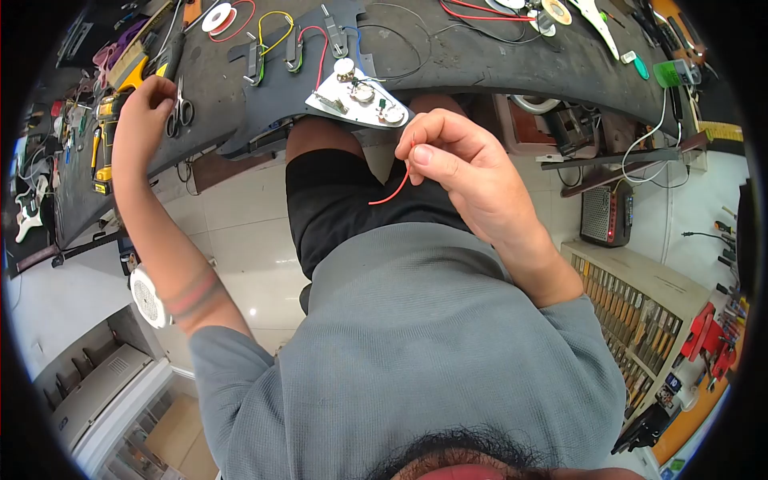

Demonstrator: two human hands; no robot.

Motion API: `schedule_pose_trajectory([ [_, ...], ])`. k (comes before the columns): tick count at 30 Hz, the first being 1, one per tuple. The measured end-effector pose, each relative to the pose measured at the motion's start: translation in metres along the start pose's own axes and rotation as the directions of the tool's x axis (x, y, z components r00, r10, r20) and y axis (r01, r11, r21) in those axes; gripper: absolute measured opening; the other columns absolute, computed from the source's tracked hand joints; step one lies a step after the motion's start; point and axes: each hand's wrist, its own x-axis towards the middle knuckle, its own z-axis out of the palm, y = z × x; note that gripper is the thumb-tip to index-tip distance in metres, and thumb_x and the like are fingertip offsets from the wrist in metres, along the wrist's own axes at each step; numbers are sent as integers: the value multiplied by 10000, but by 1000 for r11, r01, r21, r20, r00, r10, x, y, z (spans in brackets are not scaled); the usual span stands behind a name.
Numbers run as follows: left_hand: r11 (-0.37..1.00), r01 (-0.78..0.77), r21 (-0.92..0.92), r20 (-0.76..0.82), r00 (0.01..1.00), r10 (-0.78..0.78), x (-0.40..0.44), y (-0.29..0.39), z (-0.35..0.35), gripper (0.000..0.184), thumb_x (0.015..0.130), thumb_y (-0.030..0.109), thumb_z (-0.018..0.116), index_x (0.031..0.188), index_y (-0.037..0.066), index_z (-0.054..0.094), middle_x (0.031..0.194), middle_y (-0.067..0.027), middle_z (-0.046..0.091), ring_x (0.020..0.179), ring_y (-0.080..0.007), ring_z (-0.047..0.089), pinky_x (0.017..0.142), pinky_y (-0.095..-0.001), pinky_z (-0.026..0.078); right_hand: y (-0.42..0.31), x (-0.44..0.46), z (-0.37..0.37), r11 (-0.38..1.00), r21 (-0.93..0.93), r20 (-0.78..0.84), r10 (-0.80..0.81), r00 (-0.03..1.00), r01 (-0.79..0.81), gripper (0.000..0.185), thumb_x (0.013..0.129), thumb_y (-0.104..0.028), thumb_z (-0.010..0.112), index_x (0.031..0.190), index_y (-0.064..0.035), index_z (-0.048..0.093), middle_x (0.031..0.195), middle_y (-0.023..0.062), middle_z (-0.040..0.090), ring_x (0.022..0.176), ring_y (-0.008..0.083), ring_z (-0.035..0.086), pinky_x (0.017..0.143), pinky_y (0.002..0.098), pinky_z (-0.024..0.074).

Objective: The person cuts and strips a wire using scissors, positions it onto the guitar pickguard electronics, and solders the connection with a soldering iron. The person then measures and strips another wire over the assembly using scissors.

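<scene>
A short red wire point(390, 197) hangs from my right hand point(460, 160), pinched between thumb and fingertips above my lap. Just beyond that hand, a pale plate point(356, 100) carrying several potentiometers and a switch lies over the table's front edge. Red and other coloured leads run between it and a dark pickguard point(280, 92) holding several guitar pickups point(294, 54). My left hand point(144, 108) is at the table's left, fingers curled, beside scissors point(181, 112) with black handles. A yellow-and-black tool point(166, 68) lies at its fingertips; whether they grip it is hidden.
The dark worktable point(472, 72) curves across the front. A spool of red wire point(219, 18) sits at the back left, a yellow drill point(106, 136) at the far left. A green cup point(670, 74) stands at the right. Below right are an amplifier point(606, 214) and a drawer cabinet point(628, 308).
</scene>
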Motion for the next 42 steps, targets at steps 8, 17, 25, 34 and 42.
schedule_pose_trajectory([
  [8,119,177,-977,198,960,199,-149,239,90,273,1148,219,701,1230,-31,770,1036,-86,800,946,-146,744,875,-284,592,16,12,8,975,220,58,-56,997,42,139,1106,-142,737,1182,-27,756,1063,15,710,1066,117,658,985,300,523],
  [17,107,331,-937,347,911,224,-147,237,101,214,1126,212,714,1086,9,770,884,-36,740,734,-71,589,662,-249,449,13,6,-2,879,-340,33,-345,938,335,241,996,-52,801,1234,-58,759,1061,49,716,1046,188,669,949,365,529],
  [25,268,321,-908,375,909,181,-145,237,92,164,1084,165,765,1031,11,785,915,-27,773,721,-41,566,632,-229,427,-15,12,-18,189,-810,393,-528,753,555,334,826,-27,878,1125,-122,762,1090,36,747,994,253,687,890,399,476],
  [34,248,243,-938,287,944,161,-153,238,96,140,1076,131,795,1053,-7,781,865,33,712,753,-17,570,636,-214,444,-20,13,-12,199,-816,395,-493,775,542,203,840,-37,883,954,-123,740,931,-12,745,924,218,691,914,391,436],
  [42,323,161,-933,222,961,163,-153,240,94,69,1009,-5,819,1051,-9,763,1000,-27,749,873,-82,663,782,-246,525,-21,10,-11,284,-807,351,-475,807,518,175,850,-39,873,928,-115,736,908,-17,737,900,209,676,912,385,425],
])
